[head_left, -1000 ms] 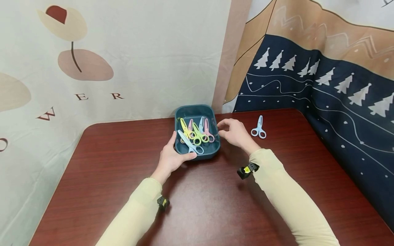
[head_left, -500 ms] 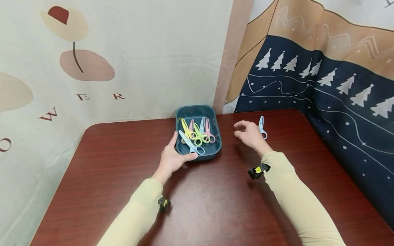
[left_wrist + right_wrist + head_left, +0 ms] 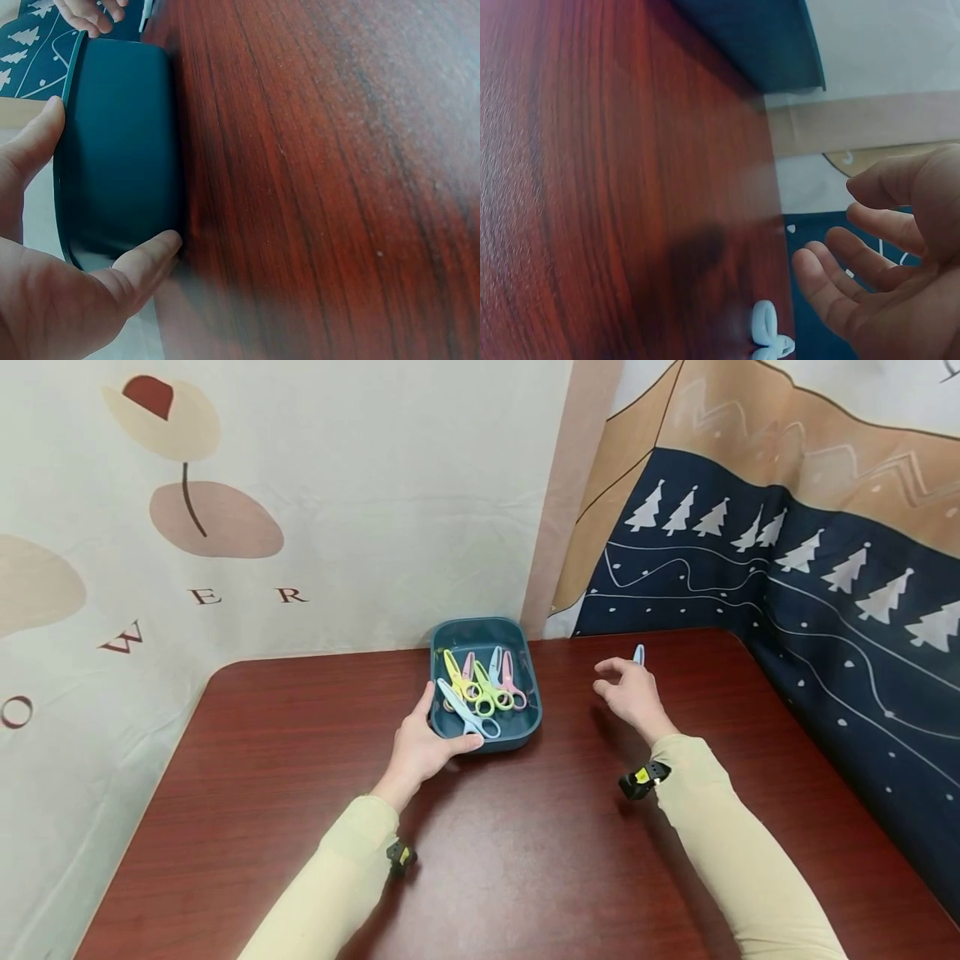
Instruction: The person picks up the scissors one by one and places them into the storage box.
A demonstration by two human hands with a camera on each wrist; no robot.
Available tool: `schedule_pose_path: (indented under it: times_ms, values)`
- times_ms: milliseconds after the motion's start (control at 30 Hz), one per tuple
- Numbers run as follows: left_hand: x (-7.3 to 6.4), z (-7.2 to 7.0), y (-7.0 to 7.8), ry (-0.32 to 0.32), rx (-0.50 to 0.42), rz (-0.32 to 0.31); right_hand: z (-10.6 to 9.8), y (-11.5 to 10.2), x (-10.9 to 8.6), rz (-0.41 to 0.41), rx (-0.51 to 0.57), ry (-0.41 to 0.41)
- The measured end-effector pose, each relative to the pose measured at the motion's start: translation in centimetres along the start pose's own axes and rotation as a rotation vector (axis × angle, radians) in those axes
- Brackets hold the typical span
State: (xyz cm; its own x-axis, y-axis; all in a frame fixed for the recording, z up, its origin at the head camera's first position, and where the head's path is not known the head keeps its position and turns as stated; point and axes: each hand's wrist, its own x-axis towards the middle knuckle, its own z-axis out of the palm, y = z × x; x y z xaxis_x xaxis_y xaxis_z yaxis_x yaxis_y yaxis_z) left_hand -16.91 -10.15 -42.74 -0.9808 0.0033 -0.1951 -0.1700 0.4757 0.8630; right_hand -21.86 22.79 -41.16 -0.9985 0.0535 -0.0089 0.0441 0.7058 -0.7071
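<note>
A dark teal plastic basket (image 3: 534,714) stands at the table's back edge, holding several child's scissors in yellow (image 3: 456,675), green (image 3: 486,693), pink (image 3: 510,681) and light blue (image 3: 467,710). My left hand (image 3: 420,747) grips its near left corner, the thumb at the near rim; the left wrist view shows fingers against the basket's wall (image 3: 120,150). My right hand (image 3: 630,693) hovers right of the basket, fingers loosely bent with nothing between them. It partly hides a pair of light blue scissors (image 3: 639,655) on the table; their handle loops (image 3: 765,326) show in the right wrist view.
The reddish-brown wooden table (image 3: 480,877) reaches back to a pale printed cloth (image 3: 390,510). A dark blue cloth with white trees (image 3: 795,610) hangs along its right side. Both sleeves carry small black wrist cameras (image 3: 643,779).
My right hand has moved rightward from beside the basket to the loose light blue scissors, now largely covering them from the head view. The left hand keeps its place on the basket.
</note>
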Motion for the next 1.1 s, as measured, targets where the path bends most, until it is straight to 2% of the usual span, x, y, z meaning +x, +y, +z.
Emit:
schedule_pose_path:
  times_ms: [433, 733, 1100]
  values:
    - [-0.1, 0.0, 0.1, -0.003, -0.005, 0.006, -0.3, 1.5, 0.1, 0.008, -0.012, 0.066]
    - [-0.1, 0.0, 0.0, 0.000, -0.004, 0.001, -0.4, 2.5, 0.1, 0.048, -0.031, 0.080]
    - [0.0, 0.0, 0.0, 0.004, 0.003, 0.011, -0.4, 3.5, 0.2, 0.081, -0.047, 0.139]
